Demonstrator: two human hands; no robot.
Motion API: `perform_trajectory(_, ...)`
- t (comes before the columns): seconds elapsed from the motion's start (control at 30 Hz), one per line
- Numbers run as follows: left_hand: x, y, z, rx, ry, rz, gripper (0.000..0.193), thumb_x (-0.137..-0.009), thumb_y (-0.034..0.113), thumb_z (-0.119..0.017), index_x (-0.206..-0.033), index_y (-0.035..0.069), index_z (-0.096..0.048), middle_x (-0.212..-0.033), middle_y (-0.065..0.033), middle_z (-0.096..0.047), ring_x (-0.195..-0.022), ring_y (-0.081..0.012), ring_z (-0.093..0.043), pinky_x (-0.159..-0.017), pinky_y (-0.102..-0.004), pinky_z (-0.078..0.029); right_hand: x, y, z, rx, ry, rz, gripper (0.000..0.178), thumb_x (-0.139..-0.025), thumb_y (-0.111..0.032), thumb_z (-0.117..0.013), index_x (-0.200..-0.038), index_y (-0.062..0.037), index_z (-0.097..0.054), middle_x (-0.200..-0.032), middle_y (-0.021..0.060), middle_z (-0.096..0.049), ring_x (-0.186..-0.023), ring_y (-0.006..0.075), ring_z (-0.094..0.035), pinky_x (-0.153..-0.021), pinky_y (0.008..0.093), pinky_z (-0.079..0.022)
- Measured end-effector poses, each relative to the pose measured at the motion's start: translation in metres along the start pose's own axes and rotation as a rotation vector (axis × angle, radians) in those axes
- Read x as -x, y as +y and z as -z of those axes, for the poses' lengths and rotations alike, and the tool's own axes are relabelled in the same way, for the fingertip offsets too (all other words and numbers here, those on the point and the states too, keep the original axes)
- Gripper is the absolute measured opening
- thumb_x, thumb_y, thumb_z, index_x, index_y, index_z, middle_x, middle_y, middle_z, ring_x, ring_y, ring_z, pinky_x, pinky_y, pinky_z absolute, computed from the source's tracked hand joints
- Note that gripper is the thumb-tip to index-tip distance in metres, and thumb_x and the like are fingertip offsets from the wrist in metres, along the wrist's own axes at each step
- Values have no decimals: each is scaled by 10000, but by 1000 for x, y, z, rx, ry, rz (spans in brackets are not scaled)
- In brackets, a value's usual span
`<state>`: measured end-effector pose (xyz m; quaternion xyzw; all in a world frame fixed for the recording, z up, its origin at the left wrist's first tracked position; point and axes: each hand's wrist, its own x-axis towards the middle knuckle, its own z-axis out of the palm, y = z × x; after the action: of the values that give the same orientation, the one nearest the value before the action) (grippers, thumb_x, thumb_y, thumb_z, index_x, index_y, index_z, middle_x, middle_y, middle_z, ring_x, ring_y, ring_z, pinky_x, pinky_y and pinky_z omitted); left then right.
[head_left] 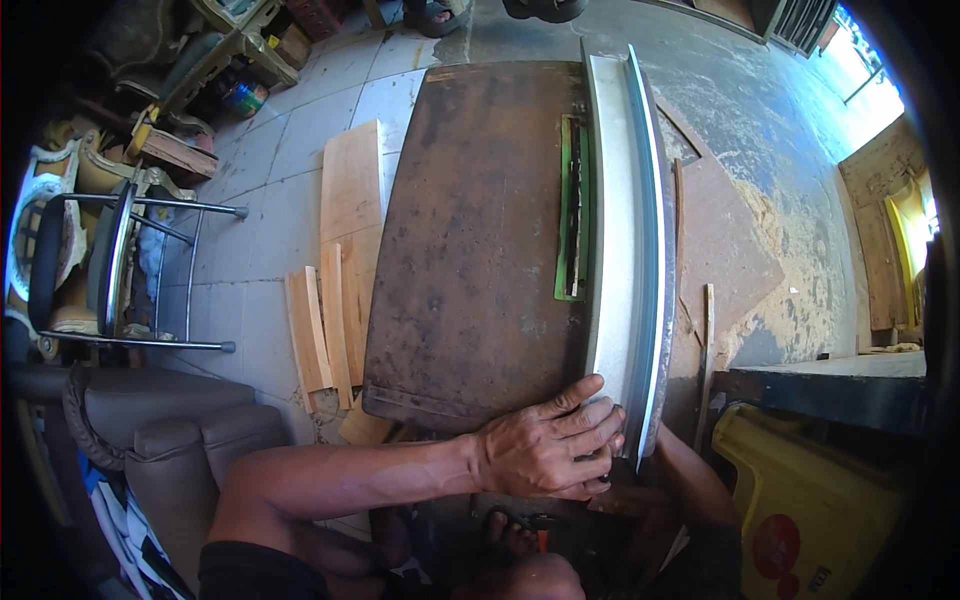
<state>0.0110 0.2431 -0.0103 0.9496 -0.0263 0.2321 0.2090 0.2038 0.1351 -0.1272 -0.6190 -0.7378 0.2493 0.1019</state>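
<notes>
A long silver metal fence (pixel 615 230) lies lengthwise along the right side of a brown, stained saw table (pixel 470 220). Just left of it, a green-edged slot (pixel 572 210) with a dark strip inside is set into the top. At the near end of the fence, my left hand (pixel 553 442) curls its fingers over the end, thumb stretched forward along the table. My right forearm (pixel 690 475) reaches up beside the table's near right corner. The fence and table edge hide my right hand, so its fingers do not show.
Wooden boards (pixel 352 190) and narrow strips (pixel 310 330) lie on the tiles to the left. Farther left are a metal-legged stool (pixel 120 250) and a brown padded seat (pixel 190 420). On the right are a sawdust-covered sheet (pixel 730 240) and a yellow plastic chair (pixel 800 490).
</notes>
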Motion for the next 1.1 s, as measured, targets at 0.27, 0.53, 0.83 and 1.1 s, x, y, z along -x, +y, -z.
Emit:
perform_trajectory(0.27, 3, 0, -1, 11, -8, 16, 366, -977, 396, -684, -1019, 34, -722, -1207, -158, -721, -1242, -262, -641, -1260, -578, -302, -1, 5, 3, -3, -14, 7, 301, -925, -114, -706, -1223, -74, -718, -1114, 194, -745, -968, 337, -740, -862, 409, -589)
perform_trajectory(0.53, 0, -1, 3, 35, -32, 15, 381, -973, 384, -693, -1072, 19, -733, -1221, -158, -722, -1265, -273, -631, -1252, -573, -318, 2, 1, 6, 0, 6, 0, 292, -927, -113, -705, -1215, -74, -721, -1105, 195, -746, -959, 342, -741, -855, 411, -591)
perform_trajectory(0.83, 0, 1, -2, 6, -32, 23, 367, -949, 419, -727, -1011, 57, -734, -1183, -123, -740, -1220, -248, -655, -1249, -567, -327, -1, 6, 5, -19, 0, -2, 281, -930, -112, -703, -1207, -74, -725, -1094, 196, -748, -949, 347, -742, -847, 414, -593)
perform_trajectory(1.1, 5, -5, 0, -53, -34, -36, 490, -938, 495, -738, -1096, 31, -729, -1239, -151, -708, -1238, -259, -641, -1256, -574, -297, 10, 23, 51, -3, -158, -196, 271, -932, -111, -701, -1199, -73, -728, -1084, 197, -750, -940, 352, -744, -840, 416, -595)
